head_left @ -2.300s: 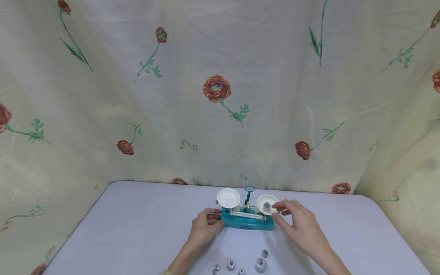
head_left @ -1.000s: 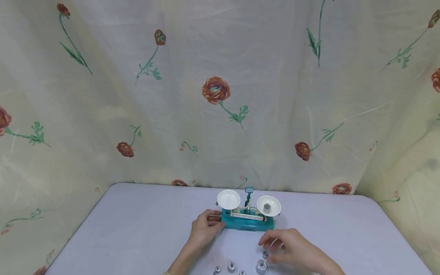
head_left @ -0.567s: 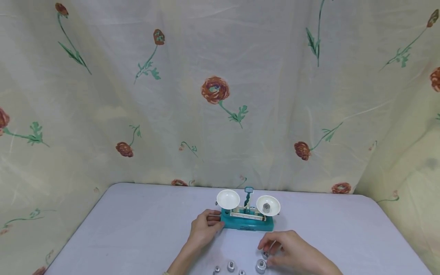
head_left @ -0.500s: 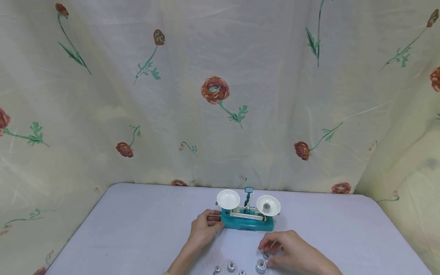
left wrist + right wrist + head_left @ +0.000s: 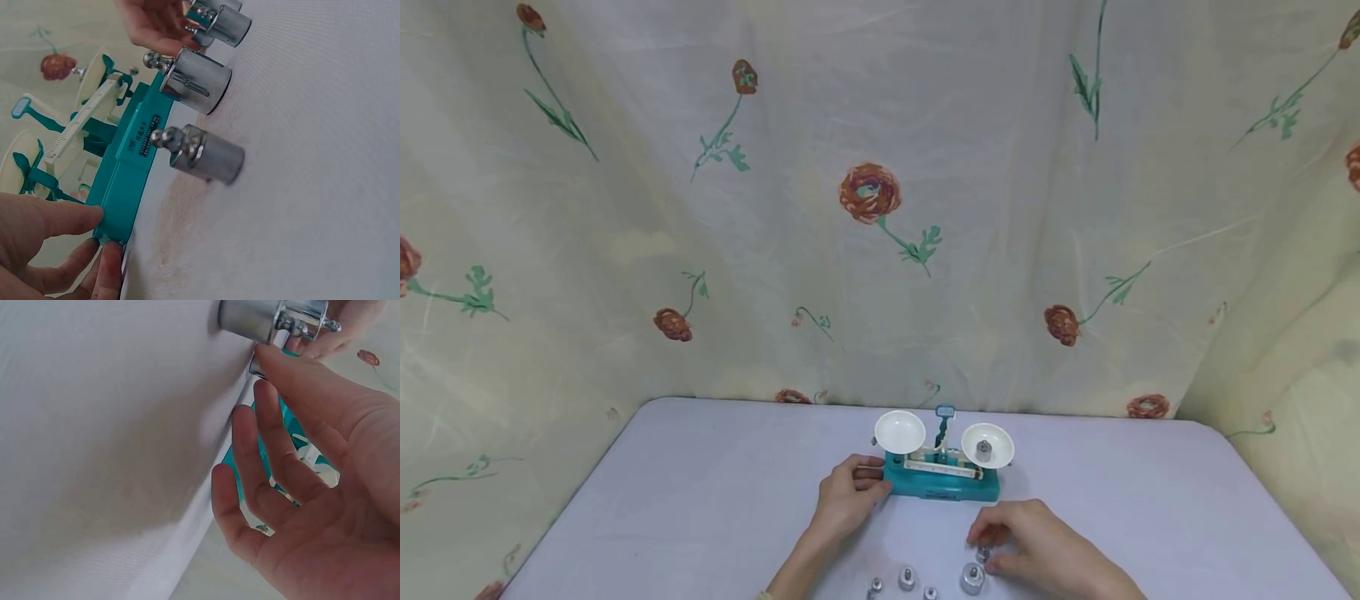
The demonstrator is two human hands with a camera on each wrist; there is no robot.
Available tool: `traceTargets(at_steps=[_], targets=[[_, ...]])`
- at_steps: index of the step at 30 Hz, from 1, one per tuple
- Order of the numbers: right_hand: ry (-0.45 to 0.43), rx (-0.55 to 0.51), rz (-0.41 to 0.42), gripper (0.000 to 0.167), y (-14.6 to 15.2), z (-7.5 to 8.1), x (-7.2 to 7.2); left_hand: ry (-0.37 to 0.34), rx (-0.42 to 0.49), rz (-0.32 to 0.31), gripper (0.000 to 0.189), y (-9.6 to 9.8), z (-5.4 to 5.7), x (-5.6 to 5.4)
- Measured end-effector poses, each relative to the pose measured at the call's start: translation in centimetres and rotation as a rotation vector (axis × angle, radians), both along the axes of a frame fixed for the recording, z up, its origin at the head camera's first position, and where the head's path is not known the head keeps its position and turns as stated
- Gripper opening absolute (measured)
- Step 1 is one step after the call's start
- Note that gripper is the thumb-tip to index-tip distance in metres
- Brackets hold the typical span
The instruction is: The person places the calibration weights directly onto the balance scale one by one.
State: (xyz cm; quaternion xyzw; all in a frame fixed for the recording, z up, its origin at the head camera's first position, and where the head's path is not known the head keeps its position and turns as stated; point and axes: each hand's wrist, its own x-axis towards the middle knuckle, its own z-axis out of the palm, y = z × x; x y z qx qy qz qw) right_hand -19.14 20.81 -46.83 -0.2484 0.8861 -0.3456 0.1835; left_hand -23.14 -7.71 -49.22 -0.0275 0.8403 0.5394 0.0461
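A teal balance scale (image 5: 942, 483) with two white pans stands on the table. My left hand (image 5: 844, 497) grips the left end of its base, thumb on the front and fingers behind, as the left wrist view shows. A metal weight (image 5: 983, 452) sits in the right pan (image 5: 1000, 455); the left pan (image 5: 900, 432) holds nothing. In front of the scale, my right hand (image 5: 1037, 546) pinches a small knobbed weight (image 5: 983, 554) between thumb and index finger, at the tabletop. The right wrist view shows its other fingers (image 5: 250, 444) loosely bent.
A larger weight (image 5: 972, 578) stands just in front of the right fingertips. Several smaller weights, among them a medium one (image 5: 907, 577), stand to its left near the bottom of the head view. A flowered curtain (image 5: 880, 275) hangs behind the white table (image 5: 715, 483).
My right hand has come down from the right pan to the weights on the table, and its thumb and index finger have closed in on the small weight. My left hand has stayed put.
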Motion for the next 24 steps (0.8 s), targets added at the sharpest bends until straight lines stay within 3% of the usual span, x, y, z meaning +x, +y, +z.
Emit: traceTargets(at_steps=[24], targets=[[-0.015,0.033,-0.011,0.015,-0.11,-0.31,-0.10,0.009,0.014,-0.010,0.038,-0.16,-0.18,-0.11]])
